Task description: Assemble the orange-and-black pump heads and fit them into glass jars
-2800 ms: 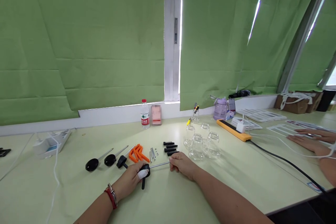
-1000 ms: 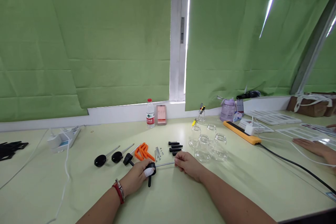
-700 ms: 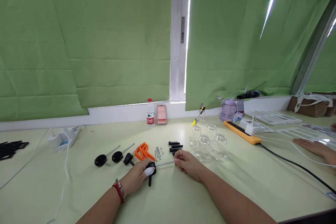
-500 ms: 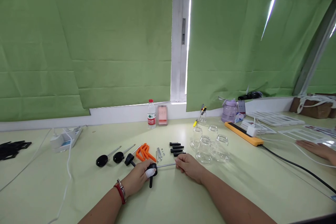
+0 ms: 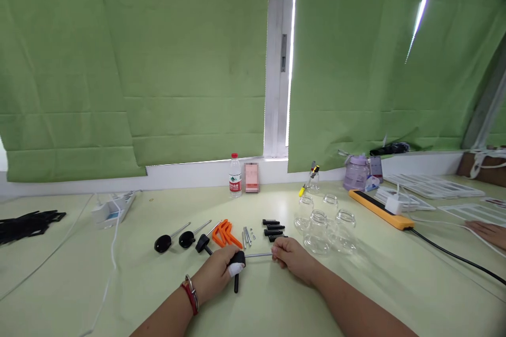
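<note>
My left hand (image 5: 219,272) is closed around a black round cap (image 5: 237,258) with a black stem pointing down toward the table. A thin metal rod (image 5: 258,255) runs sideways from the cap. At the rod's right end, the fingertips of my right hand (image 5: 291,259) are pinched on it. Behind my left hand lie more black caps with rods, among them a glossy one (image 5: 162,244), and several orange angled pieces (image 5: 226,234). Metal screws (image 5: 247,237) and several black ribbed pieces (image 5: 273,227) are just beyond the rod.
Several clear glass jars (image 5: 317,234) stand right of my right hand. An orange power strip (image 5: 380,210) with a black cable lies farther right, near another person's hand (image 5: 485,230). A water bottle (image 5: 235,176) and a phone (image 5: 252,178) stand at the back; black straps (image 5: 29,225) lie left.
The whole view has shifted, so everything appears slightly farther right and lower. Both hands keep the same hold on the cap and rod.
</note>
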`<state>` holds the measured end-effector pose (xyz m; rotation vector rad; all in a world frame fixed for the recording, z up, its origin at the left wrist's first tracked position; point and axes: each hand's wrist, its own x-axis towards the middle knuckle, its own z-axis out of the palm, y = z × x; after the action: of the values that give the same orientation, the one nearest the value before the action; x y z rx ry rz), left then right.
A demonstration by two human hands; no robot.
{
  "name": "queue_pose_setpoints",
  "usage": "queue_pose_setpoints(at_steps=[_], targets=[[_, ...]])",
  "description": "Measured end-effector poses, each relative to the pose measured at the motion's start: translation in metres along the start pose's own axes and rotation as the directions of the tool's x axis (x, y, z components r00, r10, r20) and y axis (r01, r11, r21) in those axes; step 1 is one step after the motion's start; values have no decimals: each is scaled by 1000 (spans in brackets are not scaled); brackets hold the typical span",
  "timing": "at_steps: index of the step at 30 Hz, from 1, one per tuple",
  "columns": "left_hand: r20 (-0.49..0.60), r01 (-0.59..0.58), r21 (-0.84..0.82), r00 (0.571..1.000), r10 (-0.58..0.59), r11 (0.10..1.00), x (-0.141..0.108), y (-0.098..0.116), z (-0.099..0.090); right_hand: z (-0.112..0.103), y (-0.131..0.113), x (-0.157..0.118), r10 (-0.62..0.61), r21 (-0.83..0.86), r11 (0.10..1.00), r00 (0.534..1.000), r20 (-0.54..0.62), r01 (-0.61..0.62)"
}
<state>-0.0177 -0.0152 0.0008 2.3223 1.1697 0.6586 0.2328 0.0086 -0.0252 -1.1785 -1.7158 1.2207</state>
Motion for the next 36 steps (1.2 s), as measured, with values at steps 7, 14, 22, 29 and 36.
queue_pose_setpoints(at_steps=[7,14,22,29,36], targets=[[-364,67,354,929,71,933,0,-10,-31,1,-3,-3,42,89,995,999,-31,-39],[-676,705,278,626,-388,653,-15,-72,-92,1,3,-1,43,52,998,999,8,-43],[-597,771,282,607,-525,571,-23,-104,-95,1,-4,-4,58,48,997,998,22,-59],[-571,775,306,615,-544,554,-24,-108,-90,0,-2,-3,41,40,998,999,33,-42],[-559,776,272,609,-563,569,-19,-112,-88,0,-2,-3,37,51,998,999,39,-39]])
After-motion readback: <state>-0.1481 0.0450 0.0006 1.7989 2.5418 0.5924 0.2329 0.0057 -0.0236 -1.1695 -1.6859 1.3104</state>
